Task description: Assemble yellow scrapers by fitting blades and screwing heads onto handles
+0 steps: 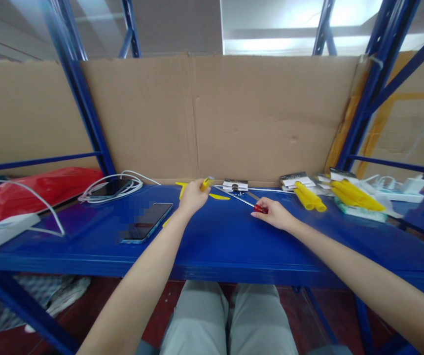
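Note:
My left hand (193,197) is closed on a small yellow piece (206,184) above the blue shelf top (219,241). In my right hand (275,214) is the red handle of a screwdriver (261,209). Its metal shaft points up and left, and the tip is near the yellow piece; whether they touch is unclear. Flat yellow parts (219,196) lie around my left hand, partly hidden by it. Just behind the shaft is a black-and-white card packet (235,185), with tiny dark bits in front of it.
A phone (149,222) lies left of my left forearm. Farther left are a coiled white cable (138,185), a second phone (112,188) and a red bag (42,190). Rolled yellow pieces (308,196) and a white power strip (404,196) are on the right. Cardboard (264,113) stands behind.

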`<act>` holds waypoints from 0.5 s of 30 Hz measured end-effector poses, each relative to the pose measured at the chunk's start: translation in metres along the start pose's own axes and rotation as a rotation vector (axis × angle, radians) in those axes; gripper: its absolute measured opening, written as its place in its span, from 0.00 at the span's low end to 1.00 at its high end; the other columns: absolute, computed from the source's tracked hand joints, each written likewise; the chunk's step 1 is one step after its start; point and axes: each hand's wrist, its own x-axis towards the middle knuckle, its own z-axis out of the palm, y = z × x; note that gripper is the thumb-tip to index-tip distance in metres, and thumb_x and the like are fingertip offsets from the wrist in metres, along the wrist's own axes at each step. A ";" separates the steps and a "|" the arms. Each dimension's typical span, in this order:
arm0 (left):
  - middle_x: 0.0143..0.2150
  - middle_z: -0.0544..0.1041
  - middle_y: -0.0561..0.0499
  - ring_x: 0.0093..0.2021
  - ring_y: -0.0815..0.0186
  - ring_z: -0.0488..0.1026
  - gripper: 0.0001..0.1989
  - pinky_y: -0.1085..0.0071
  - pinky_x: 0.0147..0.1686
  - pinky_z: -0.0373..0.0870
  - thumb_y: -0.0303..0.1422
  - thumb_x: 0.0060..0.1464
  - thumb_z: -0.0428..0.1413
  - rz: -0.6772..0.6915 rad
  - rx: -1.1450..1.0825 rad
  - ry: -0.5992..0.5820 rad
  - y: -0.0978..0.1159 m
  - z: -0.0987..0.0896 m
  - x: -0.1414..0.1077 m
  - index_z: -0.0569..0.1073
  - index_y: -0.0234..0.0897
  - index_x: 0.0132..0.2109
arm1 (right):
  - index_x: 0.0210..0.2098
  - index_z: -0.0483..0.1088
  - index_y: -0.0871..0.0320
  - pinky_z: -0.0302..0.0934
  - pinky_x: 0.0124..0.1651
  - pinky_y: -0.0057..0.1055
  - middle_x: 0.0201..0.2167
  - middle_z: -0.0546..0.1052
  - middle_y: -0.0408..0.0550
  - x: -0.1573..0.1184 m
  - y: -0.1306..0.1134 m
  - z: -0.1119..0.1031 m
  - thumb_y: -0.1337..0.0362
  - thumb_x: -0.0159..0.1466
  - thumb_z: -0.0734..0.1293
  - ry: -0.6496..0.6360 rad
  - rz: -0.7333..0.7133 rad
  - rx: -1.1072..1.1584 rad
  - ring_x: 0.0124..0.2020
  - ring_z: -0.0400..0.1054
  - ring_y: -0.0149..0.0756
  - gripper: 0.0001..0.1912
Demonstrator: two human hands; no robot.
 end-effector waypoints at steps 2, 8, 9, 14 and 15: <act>0.34 0.78 0.46 0.35 0.62 0.73 0.10 0.72 0.32 0.63 0.31 0.51 0.52 -0.013 -0.017 -0.008 0.000 -0.001 0.001 0.75 0.33 0.38 | 0.27 0.59 0.55 0.58 0.27 0.30 0.23 0.71 0.43 0.000 0.003 0.003 0.53 0.53 0.67 0.038 0.001 0.035 0.24 0.64 0.33 0.14; 0.32 0.77 0.48 0.33 0.63 0.72 0.09 0.73 0.31 0.63 0.31 0.51 0.51 -0.023 -0.014 0.000 0.001 -0.001 0.002 0.74 0.34 0.36 | 0.24 0.58 0.55 0.58 0.24 0.30 0.19 0.68 0.41 -0.001 0.008 0.005 0.47 0.52 0.67 0.053 0.000 0.141 0.21 0.62 0.32 0.20; 0.32 0.77 0.48 0.33 0.63 0.72 0.08 0.73 0.31 0.63 0.31 0.51 0.52 -0.023 -0.013 0.000 0.001 -0.001 0.001 0.74 0.34 0.36 | 0.24 0.59 0.55 0.57 0.24 0.30 0.18 0.68 0.41 -0.001 0.008 0.005 0.47 0.52 0.67 0.038 0.011 0.158 0.20 0.63 0.32 0.20; 0.32 0.77 0.48 0.34 0.62 0.73 0.08 0.73 0.31 0.63 0.31 0.51 0.52 -0.029 -0.010 0.007 0.001 -0.001 0.001 0.74 0.35 0.36 | 0.24 0.62 0.56 0.58 0.25 0.30 0.19 0.70 0.43 -0.001 0.005 0.000 0.48 0.52 0.67 -0.025 0.025 0.177 0.21 0.64 0.33 0.18; 0.32 0.77 0.48 0.34 0.62 0.73 0.08 0.73 0.31 0.63 0.32 0.51 0.52 -0.030 -0.009 0.009 0.001 -0.001 0.001 0.74 0.35 0.36 | 0.24 0.64 0.57 0.58 0.26 0.30 0.20 0.70 0.44 0.000 0.004 -0.001 0.48 0.53 0.66 -0.043 0.016 0.161 0.21 0.64 0.33 0.17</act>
